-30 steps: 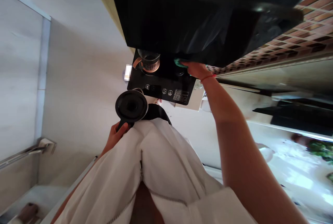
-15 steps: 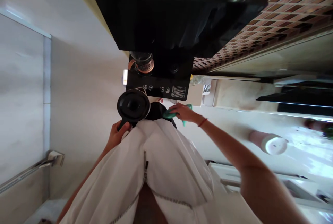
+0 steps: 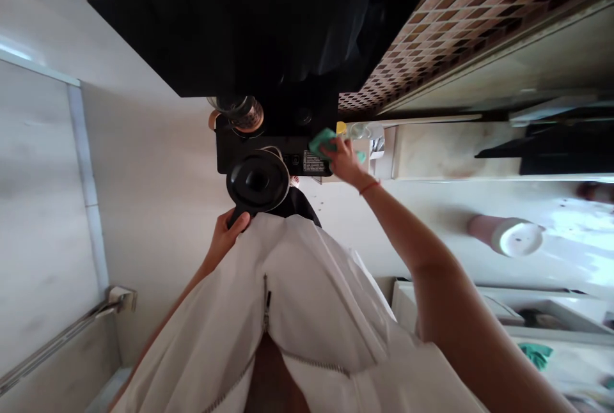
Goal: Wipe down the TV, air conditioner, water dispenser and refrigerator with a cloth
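My left hand (image 3: 229,234) is closed round the black handle of a round kettle (image 3: 258,181) with a black top and a pale rim. The kettle is seen from above, in front of my white garment, and overlaps the near edge of the black cooktop (image 3: 283,135). My right hand (image 3: 344,160) grips a crumpled green cloth (image 3: 323,143) over the cooktop's right side, beside its printed label. At the back left of the cooktop stands a glass jug (image 3: 247,114) with a light brown handle.
A black range hood (image 3: 249,36) hangs over the cooktop. To the right are a yellow-topped item (image 3: 341,128), a clear glass item (image 3: 359,131) and a pale counter (image 3: 441,151). A pinkish bin (image 3: 508,235) and another green cloth (image 3: 536,354) lie farther right.
My right hand has carried the green cloth forward from beside my garment to the cooktop's right side. The kettle in my left hand has shifted slightly right. The view has moved too.
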{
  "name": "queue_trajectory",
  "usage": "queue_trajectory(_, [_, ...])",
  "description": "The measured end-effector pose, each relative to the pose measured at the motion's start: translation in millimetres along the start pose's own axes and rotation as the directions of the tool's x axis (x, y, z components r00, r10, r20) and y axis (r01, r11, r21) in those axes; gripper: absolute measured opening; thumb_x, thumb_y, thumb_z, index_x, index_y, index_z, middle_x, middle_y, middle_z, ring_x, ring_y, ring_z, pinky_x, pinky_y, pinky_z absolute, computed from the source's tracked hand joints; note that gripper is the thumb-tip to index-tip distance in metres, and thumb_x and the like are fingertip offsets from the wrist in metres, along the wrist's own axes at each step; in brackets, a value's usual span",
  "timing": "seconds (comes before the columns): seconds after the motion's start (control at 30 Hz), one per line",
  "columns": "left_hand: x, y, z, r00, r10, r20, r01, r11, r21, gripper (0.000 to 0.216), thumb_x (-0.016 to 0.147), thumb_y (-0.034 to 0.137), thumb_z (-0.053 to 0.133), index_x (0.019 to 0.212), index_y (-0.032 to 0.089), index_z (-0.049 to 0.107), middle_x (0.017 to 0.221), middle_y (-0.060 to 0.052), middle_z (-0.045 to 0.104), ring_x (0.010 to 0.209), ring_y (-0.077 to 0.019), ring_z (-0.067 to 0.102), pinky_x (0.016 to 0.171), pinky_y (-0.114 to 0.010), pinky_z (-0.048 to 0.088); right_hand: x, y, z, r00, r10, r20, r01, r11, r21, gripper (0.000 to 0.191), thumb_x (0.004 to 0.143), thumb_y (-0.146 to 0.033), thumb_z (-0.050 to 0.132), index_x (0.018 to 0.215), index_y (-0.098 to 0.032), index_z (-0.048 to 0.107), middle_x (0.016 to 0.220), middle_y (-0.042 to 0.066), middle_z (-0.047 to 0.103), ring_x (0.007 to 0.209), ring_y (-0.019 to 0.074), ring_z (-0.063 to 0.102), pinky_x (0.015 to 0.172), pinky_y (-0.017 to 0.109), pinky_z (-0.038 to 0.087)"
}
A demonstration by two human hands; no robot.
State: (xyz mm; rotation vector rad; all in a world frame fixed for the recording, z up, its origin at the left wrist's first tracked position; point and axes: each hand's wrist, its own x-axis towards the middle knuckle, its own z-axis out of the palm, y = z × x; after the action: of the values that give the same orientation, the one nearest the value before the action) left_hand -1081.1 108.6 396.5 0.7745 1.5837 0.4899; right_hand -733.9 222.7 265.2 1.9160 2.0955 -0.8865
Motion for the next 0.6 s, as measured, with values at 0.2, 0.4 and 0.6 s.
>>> queue_trajectory(0.2, [7, 24, 7, 0.996, 0.076, 0.054, -0.074, 0.997, -0.028, 0.063, 0.083, 0.076, 0.08, 0.073, 0.018, 0.061, 0.081, -0.006, 0.063, 0.078, -0.0171, 0.055, 0.072, -0.029, 0.041, -81, 6, 9, 0.957, -0.198, 0.212, 0.19, 0.98, 0.059, 0.056, 0.084, 0.005, 0.058, 0.119, -0.026, 0.089, 0.125, 0.01, 0.076, 0.112, 0.0278, 0.067, 0.099, 0.042, 0.064])
queue_trajectory(0.4, [-8, 26, 1, 0.999, -0.013, -0.042, 0.009, 0.996, -0.087, 0.071, 0.066, 0.082, 0.089, 0.07, 0.016, 0.062, 0.075, -0.005, 0.062, 0.069, -0.0158, 0.054, 0.065, -0.028, 0.041, 41, -51, -55, 0.969, -0.234, -0.076, 0.236, 0.972, 0.012, 0.072, 0.101, -0.002, 0.046, 0.17, -0.02, 0.053, 0.17, 0.009, 0.044, 0.148, 0.0275, 0.042, 0.133, 0.045, 0.041])
queue_trajectory(0.6, [-17, 15, -17, 0.997, 0.041, -0.068, -0.043, 0.999, -0.031, 0.064, 0.077, 0.075, 0.086, 0.071, 0.017, 0.06, 0.066, 0.0, 0.051, 0.061, -0.0116, 0.039, 0.055, -0.027, 0.031, 64, -122, -5, 0.942, -0.335, 0.018, 0.336, 0.941, -0.047, 0.058, 0.111, -0.005, 0.035, 0.163, -0.017, 0.057, 0.177, 0.012, 0.035, 0.147, 0.0307, 0.032, 0.124, 0.053, 0.043])
